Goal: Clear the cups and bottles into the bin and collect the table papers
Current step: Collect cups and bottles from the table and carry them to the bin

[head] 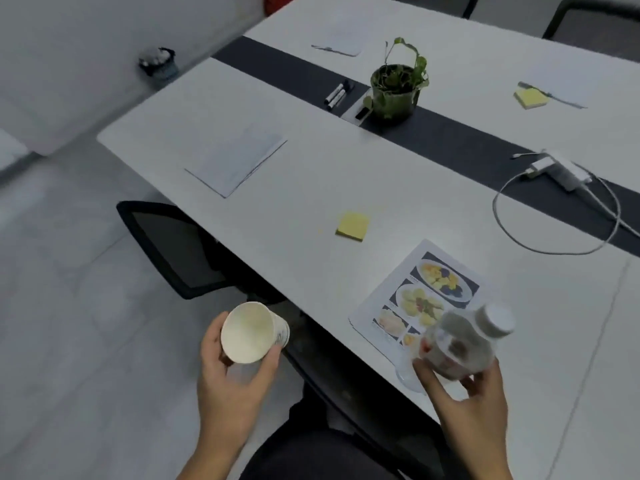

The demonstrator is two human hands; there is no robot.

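Note:
My left hand [230, 386] grips a white paper cup [251, 332], tipped so its empty mouth faces me, held off the table's near edge. My right hand [471, 407] holds a clear plastic bottle [464, 342] with a white cap, tilted above a printed food sheet [415, 292] near the table's edge. More papers lie on the white table [311, 188]: a stack at the left [235, 159], one at the far end [341, 38] and one at the far right [561, 83]. A small bin [159, 65] with a dark liner stands on the floor beyond the table's far left corner.
Two yellow sticky-note pads [352, 226] [531, 97], a potted plant [396, 86], markers [337, 93] and a white charger with cable [561, 171] sit on the table. A black chair [173, 247] is tucked under the near edge. More chairs stand at the far side.

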